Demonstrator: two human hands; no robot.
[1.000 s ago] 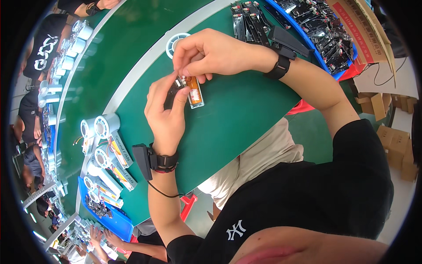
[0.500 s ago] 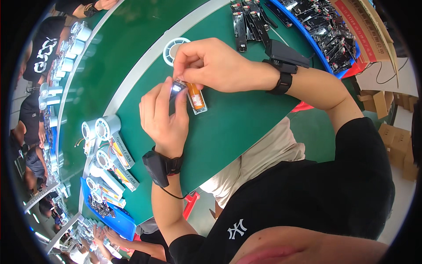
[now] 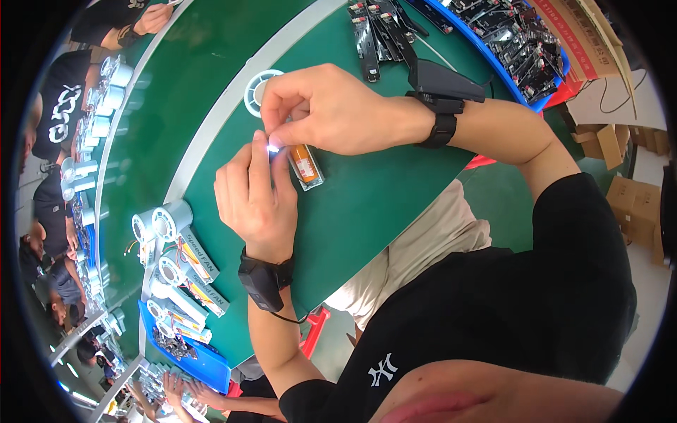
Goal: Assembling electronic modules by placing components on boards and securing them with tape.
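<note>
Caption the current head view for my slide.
Left hand and right hand meet at a small light over a green table.

Tabletop [image 3: 349,211] room right of orange pack [image 3: 305,166]; right hand [image 3: 335,116] blocks far side.

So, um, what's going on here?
Someone is working with both hands over a green table. The left hand pinches a small lit part, and the right hand has its fingertips at it; the fingers hide most of it. Just to its right lies an open case with an orange block inside. Several fans are off to the left, and black parts lie beyond the right hand.
</note>
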